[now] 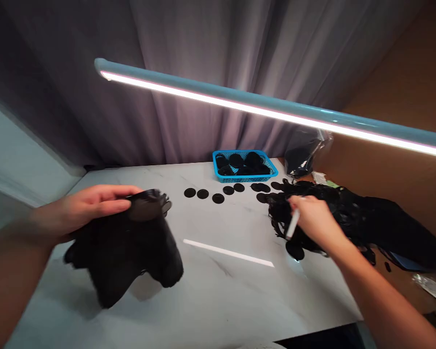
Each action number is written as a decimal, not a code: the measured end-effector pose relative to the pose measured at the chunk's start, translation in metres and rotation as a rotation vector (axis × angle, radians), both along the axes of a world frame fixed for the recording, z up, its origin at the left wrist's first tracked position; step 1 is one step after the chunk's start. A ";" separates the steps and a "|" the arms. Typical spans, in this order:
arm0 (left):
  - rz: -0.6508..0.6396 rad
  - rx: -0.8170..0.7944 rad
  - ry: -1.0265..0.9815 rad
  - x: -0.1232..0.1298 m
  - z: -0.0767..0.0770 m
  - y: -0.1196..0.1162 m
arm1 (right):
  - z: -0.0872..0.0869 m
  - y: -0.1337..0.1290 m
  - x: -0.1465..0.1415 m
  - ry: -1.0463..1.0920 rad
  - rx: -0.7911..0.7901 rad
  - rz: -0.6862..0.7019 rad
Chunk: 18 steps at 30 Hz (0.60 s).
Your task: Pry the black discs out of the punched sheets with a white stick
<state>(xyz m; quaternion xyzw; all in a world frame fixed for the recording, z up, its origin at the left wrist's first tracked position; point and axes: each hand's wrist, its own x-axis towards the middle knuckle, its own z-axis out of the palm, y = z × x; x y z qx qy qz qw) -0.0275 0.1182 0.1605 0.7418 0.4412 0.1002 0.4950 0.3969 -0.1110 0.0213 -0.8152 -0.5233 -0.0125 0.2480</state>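
Note:
On the left, my left hand [105, 203] pinches the upper edge of a limp black cloth piece [131, 247], which hangs over the white marbled table [221, 300]. My right hand [308, 213] is closed around a white pen-like tool [293, 224] whose lower end points down. Beneath and beside that hand lies a tangled heap of black strips [334, 208]. A black disc [295, 250] sits at the heap's near edge, just below the tool. My right fingertips are partly blurred.
A blue basket [245, 178] of black discs stands at the back. Several loose black discs [218, 198] lie in front of it. Black fabric [396, 225] spreads to the right, near a plastic bag [305, 150]. A lit tube lamp [240, 99] crosses above the table.

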 end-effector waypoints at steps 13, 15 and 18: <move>-0.598 -0.373 0.046 0.093 0.034 -0.019 | 0.046 0.107 -0.103 0.890 0.099 1.024; -0.559 -0.324 0.167 0.083 0.039 -0.013 | 0.034 0.115 -0.095 0.870 -0.090 1.047; -0.461 -0.180 0.331 0.059 0.035 0.008 | 0.017 0.113 -0.073 0.702 -0.202 0.958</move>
